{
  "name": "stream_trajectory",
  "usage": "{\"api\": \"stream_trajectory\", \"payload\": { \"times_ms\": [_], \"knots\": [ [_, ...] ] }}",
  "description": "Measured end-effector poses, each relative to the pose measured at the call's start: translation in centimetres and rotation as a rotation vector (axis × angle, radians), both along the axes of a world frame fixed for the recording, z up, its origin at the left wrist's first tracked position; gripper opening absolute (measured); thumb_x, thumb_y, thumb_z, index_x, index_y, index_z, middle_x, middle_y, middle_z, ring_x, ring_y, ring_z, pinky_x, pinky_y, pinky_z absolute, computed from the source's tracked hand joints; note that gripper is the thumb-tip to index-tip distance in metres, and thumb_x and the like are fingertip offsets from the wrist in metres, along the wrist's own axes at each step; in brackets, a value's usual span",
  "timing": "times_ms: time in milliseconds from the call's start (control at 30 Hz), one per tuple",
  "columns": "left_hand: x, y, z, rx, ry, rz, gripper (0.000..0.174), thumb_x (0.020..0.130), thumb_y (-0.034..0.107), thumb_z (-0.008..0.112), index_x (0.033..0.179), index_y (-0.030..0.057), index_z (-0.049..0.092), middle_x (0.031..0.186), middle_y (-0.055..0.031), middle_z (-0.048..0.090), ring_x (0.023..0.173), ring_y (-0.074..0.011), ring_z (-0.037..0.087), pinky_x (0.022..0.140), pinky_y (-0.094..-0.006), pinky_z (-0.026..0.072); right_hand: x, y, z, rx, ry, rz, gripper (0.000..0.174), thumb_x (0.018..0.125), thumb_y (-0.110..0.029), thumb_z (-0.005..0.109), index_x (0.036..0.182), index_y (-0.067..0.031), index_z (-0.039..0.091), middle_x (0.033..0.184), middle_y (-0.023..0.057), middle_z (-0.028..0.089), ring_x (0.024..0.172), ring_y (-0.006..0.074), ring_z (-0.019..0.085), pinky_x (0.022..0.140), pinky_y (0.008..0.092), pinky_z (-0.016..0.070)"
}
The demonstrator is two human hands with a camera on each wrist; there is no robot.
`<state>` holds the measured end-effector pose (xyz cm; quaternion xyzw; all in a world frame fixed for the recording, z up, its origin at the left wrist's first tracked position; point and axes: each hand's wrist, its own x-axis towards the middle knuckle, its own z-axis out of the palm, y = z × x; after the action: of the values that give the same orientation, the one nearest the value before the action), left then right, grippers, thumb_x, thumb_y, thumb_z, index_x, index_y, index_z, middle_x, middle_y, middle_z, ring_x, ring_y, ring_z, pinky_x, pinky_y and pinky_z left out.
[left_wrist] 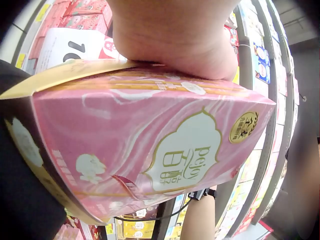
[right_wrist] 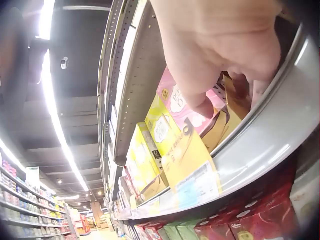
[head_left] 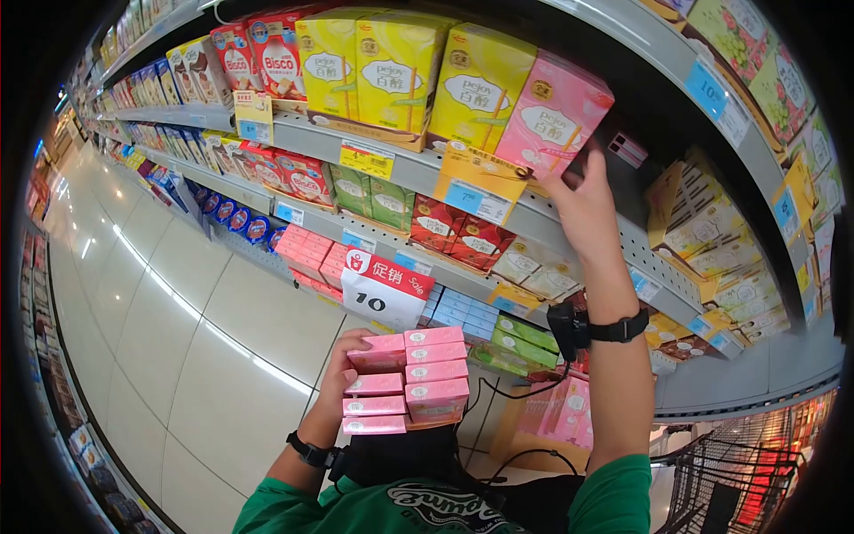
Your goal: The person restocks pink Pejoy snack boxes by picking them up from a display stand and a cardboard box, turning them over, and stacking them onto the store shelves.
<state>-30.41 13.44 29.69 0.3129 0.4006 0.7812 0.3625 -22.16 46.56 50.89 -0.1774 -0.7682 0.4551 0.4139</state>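
Note:
My left hand grips a gold-edged display carton packed with several pink Pejoy biscuit-stick boxes, held low in front of my body. One large pink face with the Pejoy label fills the left wrist view. Up at the shelf, my right hand is at the lower right corner of a pink Pejoy box. Its thumb lies against the box front, while the other fingers curl around the side, partly hidden. A gold and brown carton edge shows beneath that hand.
Yellow Pejoy boxes stand left of the pink one, behind a yellow price card. Cream-coloured boxes are on the right. A sale sign juts out below the shelves. A black shopping cart stands at lower right.

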Motion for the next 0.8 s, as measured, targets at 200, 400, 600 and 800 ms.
{"api": "stream_trajectory", "payload": {
  "times_ms": [200,400,600,800],
  "knots": [
    [0.2,0.3,-0.2,0.028,-0.060,-0.015,0.044,0.085,0.034,0.056,0.118,0.0067,0.044,0.128,-0.0136,0.037,0.123,-0.0299,0.045,0.103,-0.0441,0.0403,-0.1,2.0,-0.5,-0.052,-0.034,-0.082,0.072,0.081,-0.009,0.062,0.144,0.0025,0.029,0.131,0.0187,0.053,0.113,0.0237,0.056,0.096,0.0327,0.0439],
    [0.3,0.4,-0.5,0.055,-0.029,-0.010,0.045,0.084,0.034,0.058,0.117,0.0062,0.044,0.125,-0.0137,0.038,0.122,-0.0314,0.045,0.102,-0.0456,0.0419,-0.9,3.0,-1.4,-0.049,0.019,-0.097,0.063,0.083,-0.013,0.058,0.140,0.0032,0.037,0.136,0.0209,0.051,0.125,0.0273,0.050,0.101,0.0331,0.0399],
    [1.1,0.3,0.4,0.026,-0.016,0.006,0.045,0.084,0.035,0.059,0.117,0.0067,0.044,0.125,-0.0141,0.038,0.121,-0.0312,0.045,0.102,-0.0463,0.0428,-1.0,3.1,-1.6,0.011,-0.003,-0.216,0.061,0.081,-0.015,0.058,0.138,0.0016,0.041,0.134,0.0211,0.052,0.123,0.0286,0.052,0.100,0.0335,0.0408],
    [1.0,0.2,0.2,0.023,-0.013,0.001,0.046,0.084,0.036,0.059,0.117,0.0070,0.044,0.126,-0.0141,0.037,0.122,-0.0317,0.045,0.101,-0.0470,0.0434,-0.4,2.0,-1.4,-0.046,-0.051,-0.186,0.065,0.081,-0.018,0.061,0.139,-0.0001,0.041,0.131,0.0199,0.053,0.093,0.0228,0.061,0.086,0.0324,0.0488]
  ]
}}
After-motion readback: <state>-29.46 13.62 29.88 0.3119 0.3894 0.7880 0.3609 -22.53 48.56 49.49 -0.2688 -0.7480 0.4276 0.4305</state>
